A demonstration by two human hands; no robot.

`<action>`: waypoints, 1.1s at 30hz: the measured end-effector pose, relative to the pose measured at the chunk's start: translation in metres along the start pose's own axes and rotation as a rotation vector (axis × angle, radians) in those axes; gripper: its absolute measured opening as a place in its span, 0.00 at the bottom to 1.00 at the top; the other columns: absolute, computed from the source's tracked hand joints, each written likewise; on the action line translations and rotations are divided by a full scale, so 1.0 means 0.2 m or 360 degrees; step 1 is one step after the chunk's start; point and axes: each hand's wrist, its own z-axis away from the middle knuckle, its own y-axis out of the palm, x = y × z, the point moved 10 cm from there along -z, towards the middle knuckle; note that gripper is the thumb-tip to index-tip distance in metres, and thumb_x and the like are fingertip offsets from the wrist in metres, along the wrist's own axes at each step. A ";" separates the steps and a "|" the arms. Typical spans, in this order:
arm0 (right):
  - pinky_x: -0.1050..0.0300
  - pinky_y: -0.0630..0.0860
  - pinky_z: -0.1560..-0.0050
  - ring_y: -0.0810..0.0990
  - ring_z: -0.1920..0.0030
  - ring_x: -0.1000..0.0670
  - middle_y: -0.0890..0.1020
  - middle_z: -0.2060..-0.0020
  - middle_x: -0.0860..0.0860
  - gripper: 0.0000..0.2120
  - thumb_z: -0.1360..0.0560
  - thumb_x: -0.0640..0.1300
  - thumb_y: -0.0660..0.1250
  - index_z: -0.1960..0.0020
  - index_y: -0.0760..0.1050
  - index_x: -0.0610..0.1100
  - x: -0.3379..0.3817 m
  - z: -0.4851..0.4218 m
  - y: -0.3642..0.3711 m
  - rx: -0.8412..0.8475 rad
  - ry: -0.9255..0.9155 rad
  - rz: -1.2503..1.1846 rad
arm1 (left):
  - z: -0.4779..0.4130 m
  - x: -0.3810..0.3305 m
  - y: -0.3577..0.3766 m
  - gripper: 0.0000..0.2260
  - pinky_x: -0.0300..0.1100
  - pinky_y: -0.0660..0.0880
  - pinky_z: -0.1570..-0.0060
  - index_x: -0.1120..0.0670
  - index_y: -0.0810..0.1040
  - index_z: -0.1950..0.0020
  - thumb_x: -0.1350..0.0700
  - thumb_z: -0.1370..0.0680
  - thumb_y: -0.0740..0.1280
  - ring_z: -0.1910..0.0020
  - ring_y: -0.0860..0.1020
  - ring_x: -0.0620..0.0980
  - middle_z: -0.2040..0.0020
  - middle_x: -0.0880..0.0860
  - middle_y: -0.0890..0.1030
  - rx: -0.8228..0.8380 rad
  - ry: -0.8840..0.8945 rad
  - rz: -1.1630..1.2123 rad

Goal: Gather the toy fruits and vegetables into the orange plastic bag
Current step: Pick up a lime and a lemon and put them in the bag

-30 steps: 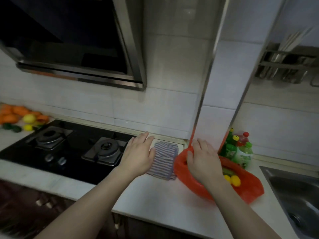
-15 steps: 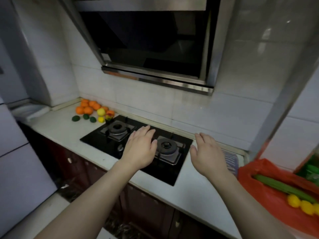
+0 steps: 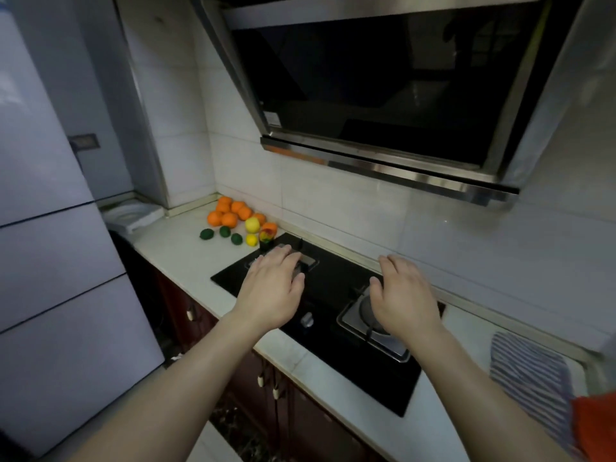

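Orange plastic bag (image 3: 596, 425) has slid to the frame's lower right corner, right of the stove (image 3: 328, 323), as the view turned left; the toy fruits (image 3: 238, 221) lie left of the stove; left hand (image 3: 271, 288) and right hand (image 3: 401, 295), apart and empty with fingers spread, hover over the stove, likely heading for the fruits.

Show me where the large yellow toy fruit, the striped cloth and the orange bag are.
large yellow toy fruit (image 3: 252, 225), head view, middle of its body.
striped cloth (image 3: 530, 371), head view, centre of the fabric.
orange bag (image 3: 596, 425), head view, its visible corner.
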 end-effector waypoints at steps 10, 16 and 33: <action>0.47 0.66 0.32 0.71 0.36 0.42 0.74 0.36 0.41 0.23 0.22 0.48 0.59 0.31 0.69 0.37 0.37 -0.50 0.42 0.0168 -0.0218 -0.0092 | -0.24 0.54 -0.03 0.20 0.45 0.55 0.27 0.53 0.68 0.27 0.49 0.19 0.58 0.26 0.62 0.52 0.25 0.55 0.65 -0.0013 -0.0204 -0.0095; 0.48 0.67 0.33 0.72 0.36 0.42 0.75 0.36 0.41 0.24 0.22 0.50 0.56 0.32 0.70 0.38 0.69 -0.67 0.55 0.0160 -0.0312 -0.0043 | -0.28 0.91 -0.11 0.22 0.46 0.55 0.27 0.55 0.67 0.26 0.49 0.19 0.58 0.26 0.62 0.53 0.25 0.56 0.65 -0.0073 -0.0268 -0.0079; 0.52 0.63 0.31 0.70 0.34 0.44 0.73 0.34 0.42 0.23 0.21 0.48 0.58 0.30 0.67 0.38 1.54 -0.86 0.81 0.0120 -0.0264 -0.0098 | -0.39 1.82 -0.35 0.23 0.52 0.54 0.25 0.52 0.63 0.24 0.48 0.18 0.56 0.24 0.58 0.51 0.23 0.53 0.62 0.0001 -0.0144 -0.0020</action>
